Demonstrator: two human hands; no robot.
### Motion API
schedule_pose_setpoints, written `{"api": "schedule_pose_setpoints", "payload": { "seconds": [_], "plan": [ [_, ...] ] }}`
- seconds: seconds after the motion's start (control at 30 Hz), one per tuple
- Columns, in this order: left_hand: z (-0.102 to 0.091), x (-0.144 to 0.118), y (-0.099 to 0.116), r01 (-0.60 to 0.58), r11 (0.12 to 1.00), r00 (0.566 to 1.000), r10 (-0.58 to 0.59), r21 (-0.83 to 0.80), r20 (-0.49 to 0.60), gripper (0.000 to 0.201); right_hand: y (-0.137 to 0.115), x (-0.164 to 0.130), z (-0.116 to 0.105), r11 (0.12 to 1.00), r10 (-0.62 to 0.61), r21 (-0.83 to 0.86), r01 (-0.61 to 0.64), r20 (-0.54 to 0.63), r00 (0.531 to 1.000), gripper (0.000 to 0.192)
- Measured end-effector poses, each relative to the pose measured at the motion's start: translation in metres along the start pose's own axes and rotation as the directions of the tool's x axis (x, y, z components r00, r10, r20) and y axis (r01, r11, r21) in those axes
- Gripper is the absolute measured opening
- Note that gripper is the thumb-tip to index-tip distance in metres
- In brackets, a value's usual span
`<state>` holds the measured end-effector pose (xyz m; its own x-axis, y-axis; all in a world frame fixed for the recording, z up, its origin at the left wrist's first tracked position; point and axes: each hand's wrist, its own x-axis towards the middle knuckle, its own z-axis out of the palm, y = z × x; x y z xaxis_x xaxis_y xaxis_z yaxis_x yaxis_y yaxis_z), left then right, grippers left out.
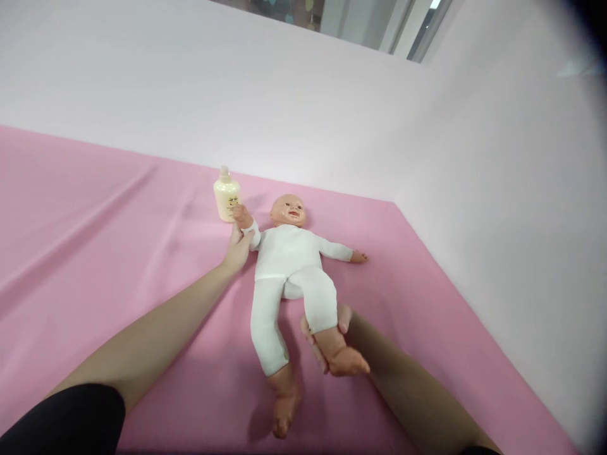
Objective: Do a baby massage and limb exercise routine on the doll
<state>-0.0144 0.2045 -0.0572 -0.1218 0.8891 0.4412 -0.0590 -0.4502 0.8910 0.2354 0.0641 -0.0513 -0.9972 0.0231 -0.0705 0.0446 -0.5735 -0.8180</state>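
Note:
A baby doll point(291, 253) with a white cloth body lies face up on a pink sheet, its head away from me. My left hand point(238, 248) is closed around the doll's forearm on the left, just below its raised hand. Under the doll's leg on the right, my right hand point(345, 318) holds the lower leg near the ankle and lifts it; the leg hides most of my palm. The other leg point(269, 328) rests stretched towards me. White smears show on the doll's face.
A pale yellow lotion bottle point(226, 196) stands upright just beyond my left hand. The pink sheet point(118, 253) has creases on the left. White walls point(190, 88) border it at the back and right, with a window opening point(355, 25) above.

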Motion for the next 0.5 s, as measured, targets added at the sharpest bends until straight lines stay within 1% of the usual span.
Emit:
{"api": "schedule_pose_setpoints", "payload": {
  "seconds": [0.03,0.07,0.1,0.13,0.17,0.23,0.27,0.3,0.33,0.37,0.4,0.47,0.5],
  "plan": [
    [0.001,-0.002,0.003,-0.063,0.997,0.996,0.061,0.045,0.06,0.039,0.003,-0.001,-0.001,0.99,-0.127,0.056,0.127,-0.011,0.992,0.065],
    [0.002,-0.005,0.007,-0.138,0.985,0.984,0.124,0.1,0.128,0.037,0.004,-0.001,-0.002,0.964,-0.243,0.114,0.242,-0.008,0.97,0.063],
    [0.002,-0.008,0.012,-0.221,0.962,0.961,0.187,0.161,0.204,0.035,0.003,0.0,-0.002,0.92,-0.354,0.161,0.358,-0.057,0.934,0.06],
    [0.003,-0.01,0.018,-0.309,0.925,0.927,0.241,0.223,0.287,0.035,0.0,0.001,-0.001,0.874,-0.432,0.175,0.454,-0.15,0.889,0.056],
    [0.004,-0.012,0.024,-0.392,0.876,0.882,0.271,0.28,0.384,0.036,-0.003,0.003,0.0,0.84,-0.469,0.168,0.515,-0.252,0.847,0.052],
    [0.005,-0.015,0.036,-0.548,0.775,0.759,0.303,0.314,0.576,0.036,-0.012,0.007,0.003,0.828,-0.453,0.126,0.547,-0.424,0.784,0.046],
    [0.006,-0.016,0.04,-0.604,0.734,0.702,0.304,0.311,0.645,0.036,-0.016,0.009,0.005,0.833,-0.435,0.099,0.544,-0.489,0.756,0.045],
    [0.006,-0.016,0.043,-0.643,0.703,0.657,0.303,0.303,0.691,0.038,-0.019,0.011,0.006,0.839,-0.421,0.075,0.539,-0.54,0.729,0.044],
    [0.007,-0.017,0.045,-0.667,0.682,0.629,0.301,0.299,0.716,0.039,-0.021,0.013,0.007,0.844,-0.411,0.055,0.534,-0.573,0.709,0.044],
    [0.007,-0.017,0.045,-0.678,0.671,0.619,0.3,0.301,0.726,0.041,-0.021,0.014,0.008,0.847,-0.404,0.04,0.53,-0.599,0.692,0.044],
    [0.008,-0.017,0.046,-0.681,0.665,0.618,0.297,0.307,0.728,0.042,-0.021,0.015,0.008,0.851,-0.397,0.03,0.525,-0.617,0.679,0.045],
    [0.008,-0.017,0.045,-0.672,0.666,0.629,0.283,0.324,0.724,0.042,-0.02,0.015,0.008,0.856,-0.386,0.024,0.517,-0.636,0.669,0.046],
    [0.008,-0.017,0.043,-0.661,0.672,0.64,0.273,0.334,0.718,0.041,-0.02,0.015,0.008,0.859,-0.384,0.024,0.512,-0.633,0.673,0.047]
  ]
}}
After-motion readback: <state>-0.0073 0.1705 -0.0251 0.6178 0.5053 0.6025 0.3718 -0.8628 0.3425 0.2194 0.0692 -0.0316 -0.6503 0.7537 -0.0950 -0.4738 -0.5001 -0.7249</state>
